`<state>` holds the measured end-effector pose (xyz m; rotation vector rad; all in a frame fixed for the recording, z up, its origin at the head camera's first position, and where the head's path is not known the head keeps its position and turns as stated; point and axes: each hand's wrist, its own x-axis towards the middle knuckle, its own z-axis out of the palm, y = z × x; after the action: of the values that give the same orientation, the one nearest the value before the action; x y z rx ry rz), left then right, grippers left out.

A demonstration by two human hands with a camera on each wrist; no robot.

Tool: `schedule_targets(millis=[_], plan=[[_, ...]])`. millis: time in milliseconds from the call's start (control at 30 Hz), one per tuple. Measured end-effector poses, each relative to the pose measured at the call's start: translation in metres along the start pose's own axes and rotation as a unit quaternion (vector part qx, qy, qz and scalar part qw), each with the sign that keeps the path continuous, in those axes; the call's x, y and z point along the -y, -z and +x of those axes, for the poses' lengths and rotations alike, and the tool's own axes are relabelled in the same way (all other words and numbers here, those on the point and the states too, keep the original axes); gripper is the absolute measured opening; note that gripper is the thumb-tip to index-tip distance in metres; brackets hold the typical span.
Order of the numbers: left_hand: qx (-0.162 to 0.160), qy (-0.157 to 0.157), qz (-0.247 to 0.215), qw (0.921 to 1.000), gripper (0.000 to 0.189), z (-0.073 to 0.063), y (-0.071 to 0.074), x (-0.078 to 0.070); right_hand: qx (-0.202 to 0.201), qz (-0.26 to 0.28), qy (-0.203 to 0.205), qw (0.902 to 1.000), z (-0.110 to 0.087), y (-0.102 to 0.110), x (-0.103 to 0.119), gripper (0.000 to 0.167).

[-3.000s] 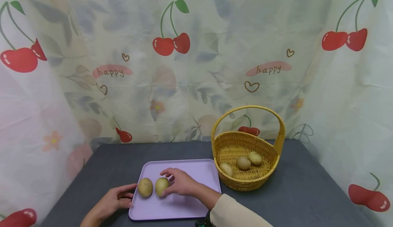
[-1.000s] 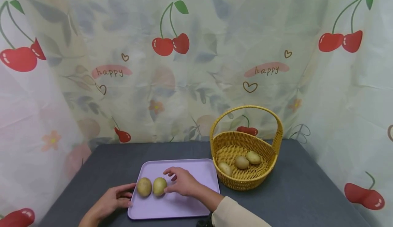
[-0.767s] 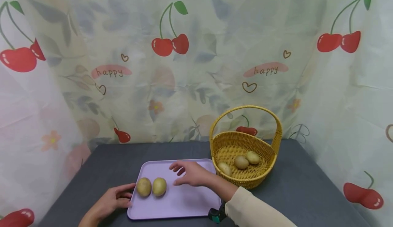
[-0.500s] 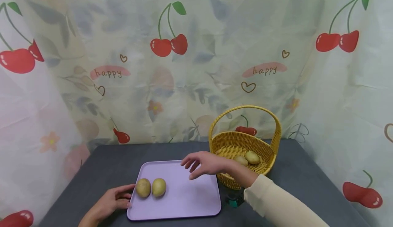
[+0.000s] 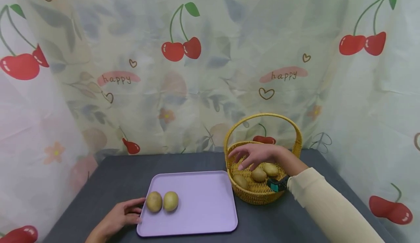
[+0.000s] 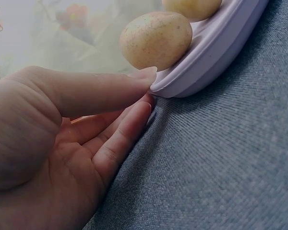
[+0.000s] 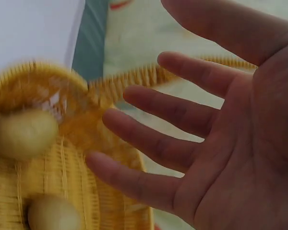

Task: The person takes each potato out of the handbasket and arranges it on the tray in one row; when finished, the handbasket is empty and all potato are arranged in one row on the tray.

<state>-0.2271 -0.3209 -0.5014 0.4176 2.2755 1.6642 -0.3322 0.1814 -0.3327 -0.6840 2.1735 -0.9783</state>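
My left hand holds the left rim of the lilac tray; in the left wrist view its thumb and fingertips meet at the tray's edge. Two potatoes lie side by side near that rim, a browner potato and a yellower potato. Over the wicker basket hovers my right hand, holding nothing, fingers spread in the right wrist view. Inside the basket are three potatoes: a left potato, a middle potato and a right potato.
A dark grey cloth covers the table. The basket's tall arched handle rises beside my right hand. Behind and at both sides hangs a curtain printed with cherries. A dark strap device sits at my right wrist.
My right hand has left the yellower potato on the tray and moved right and up, over the basket. The left hand and both tray potatoes stay about where they were.
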Motion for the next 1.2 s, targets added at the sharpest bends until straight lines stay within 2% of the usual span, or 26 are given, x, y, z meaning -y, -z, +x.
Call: schedule_targets(millis=[133, 300, 500, 633, 867, 1067, 1200], plan=[[0.002, -0.008, -0.004, 1.0, 0.064, -0.001, 0.0, 0.0, -0.029, 0.029, -0.032, 0.9986, 0.001, 0.014, -0.022, 0.064], [0.005, -0.003, -0.007, 1.0, 0.063, 0.0, -0.001, 0.0, -0.059, 0.057, -0.067, 0.9944, 0.003, 0.021, -0.048, 0.072], [0.007, -0.03, -0.011, 0.9995, 0.064, 0.0, -0.001, 0.001, -0.062, 0.053, -0.106, 0.9911, 0.007, 0.019, -0.066, 0.073], [0.002, -0.03, -0.013, 0.9995, 0.064, 0.0, 0.0, 0.001, -0.055, 0.046, -0.118, 0.9904, 0.014, 0.016, -0.074, 0.073], [0.0, -0.019, -0.016, 0.9997, 0.064, 0.0, 0.0, 0.0, -0.045, 0.027, -0.139, 0.9889, 0.023, 0.005, -0.084, 0.053], [-0.002, -0.02, -0.011, 0.9997, 0.065, 0.0, 0.0, 0.0, -0.059, -0.012, -0.129, 0.9899, 0.023, 0.002, -0.085, 0.031], [-0.002, -0.023, -0.007, 0.9997, 0.065, 0.0, 0.001, 0.001, -0.065, -0.016, -0.118, 0.9907, 0.022, 0.001, -0.085, 0.03]])
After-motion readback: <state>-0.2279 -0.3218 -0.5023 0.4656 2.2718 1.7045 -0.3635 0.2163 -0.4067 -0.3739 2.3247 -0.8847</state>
